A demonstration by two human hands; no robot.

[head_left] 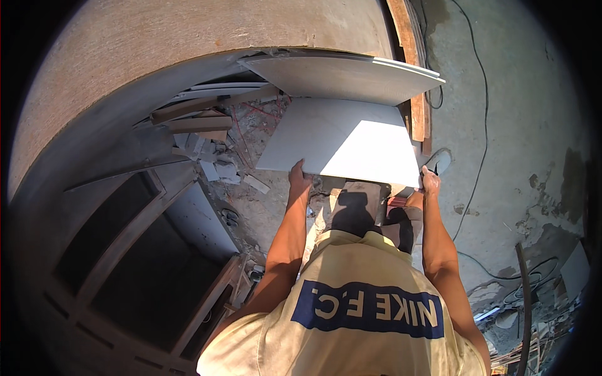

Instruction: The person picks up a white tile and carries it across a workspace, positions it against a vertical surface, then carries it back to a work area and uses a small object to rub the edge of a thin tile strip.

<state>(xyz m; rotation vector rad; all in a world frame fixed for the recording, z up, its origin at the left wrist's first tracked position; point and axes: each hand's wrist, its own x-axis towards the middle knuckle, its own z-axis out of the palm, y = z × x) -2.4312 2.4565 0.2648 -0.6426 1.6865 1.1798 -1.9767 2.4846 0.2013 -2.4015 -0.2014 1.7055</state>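
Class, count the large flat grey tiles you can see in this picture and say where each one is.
2. One tile is held by the left hand and right hand; a second tile rests above it. Others may be hidden.

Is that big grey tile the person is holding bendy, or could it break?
The tile looks stiff: it stays flat though the left hand and right hand grip only its near corners. Being thin and broad, it could probably crack if dropped. Its smooth face may be slippery.

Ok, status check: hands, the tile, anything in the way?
Left hand and right hand grip the near corners of a large grey tile. More tiles lean above it. Rubble and wood offcuts to the left.
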